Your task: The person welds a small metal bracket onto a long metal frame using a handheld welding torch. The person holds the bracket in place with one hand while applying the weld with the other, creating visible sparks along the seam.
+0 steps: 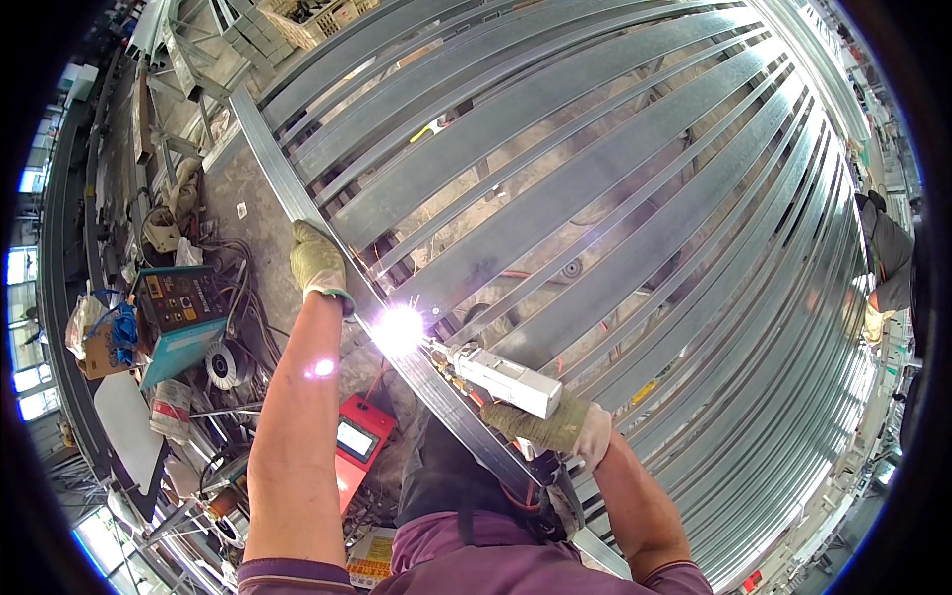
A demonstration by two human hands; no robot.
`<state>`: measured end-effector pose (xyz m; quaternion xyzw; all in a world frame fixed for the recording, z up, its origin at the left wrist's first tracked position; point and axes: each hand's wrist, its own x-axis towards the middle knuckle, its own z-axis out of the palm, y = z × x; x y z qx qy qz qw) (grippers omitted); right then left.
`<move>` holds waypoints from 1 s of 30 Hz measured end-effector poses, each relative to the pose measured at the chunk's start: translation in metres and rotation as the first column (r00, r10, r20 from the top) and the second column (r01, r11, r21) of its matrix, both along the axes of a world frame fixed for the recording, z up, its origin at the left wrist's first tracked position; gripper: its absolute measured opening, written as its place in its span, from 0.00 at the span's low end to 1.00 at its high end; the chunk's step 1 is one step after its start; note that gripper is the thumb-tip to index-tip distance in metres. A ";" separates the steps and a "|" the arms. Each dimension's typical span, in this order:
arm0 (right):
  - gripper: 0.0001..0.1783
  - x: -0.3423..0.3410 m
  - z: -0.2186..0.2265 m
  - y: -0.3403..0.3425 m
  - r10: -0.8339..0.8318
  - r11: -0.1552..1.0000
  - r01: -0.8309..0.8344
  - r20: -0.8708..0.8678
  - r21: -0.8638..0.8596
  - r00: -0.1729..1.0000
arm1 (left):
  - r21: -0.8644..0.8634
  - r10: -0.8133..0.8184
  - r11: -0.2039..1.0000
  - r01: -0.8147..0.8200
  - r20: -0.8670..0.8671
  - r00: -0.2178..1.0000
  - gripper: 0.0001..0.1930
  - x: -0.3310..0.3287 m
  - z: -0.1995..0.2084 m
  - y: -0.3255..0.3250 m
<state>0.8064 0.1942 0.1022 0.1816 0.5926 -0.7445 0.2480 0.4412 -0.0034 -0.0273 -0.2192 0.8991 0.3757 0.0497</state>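
A large frame of grey metal slats [555, 238] spreads in front of me, closed along its near left side by a long edge rail [273, 154]. My left hand [319, 260], in a greenish work glove, is closed over that rail, with part of its fingers hidden. In my right hand [540, 421], also gloved, is a handheld welding torch [506, 380] with a white boxy body. Its tip points left at the rail, where a slat meets it. A bright welding glare [399, 329] with sparks hides the joint and the tip itself.
Below the rail stands a red machine [364, 436] with a small screen. At left are a teal power unit [178, 312], a wire spool [228, 365] and tangled cables [253, 297]. A crate [312, 20] sits at the far side. Another person [886, 253] is at the right edge.
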 end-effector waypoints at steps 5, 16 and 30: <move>0.33 -0.018 0.030 0.009 0.110 0.993 -0.118 0.205 0.026 0.973 | 0.000 -0.008 1.000 0.008 0.008 1.000 0.43 0.002 0.004 0.002; 0.34 -0.012 0.028 0.008 0.093 0.994 -0.102 0.190 0.036 0.977 | -0.003 -0.034 0.999 0.034 -0.033 0.999 0.42 0.005 0.011 0.005; 0.34 0.001 0.023 0.008 -0.054 0.993 0.062 0.086 -0.101 0.995 | 0.017 -0.021 1.000 0.021 -0.048 0.999 0.43 -0.003 -0.005 -0.003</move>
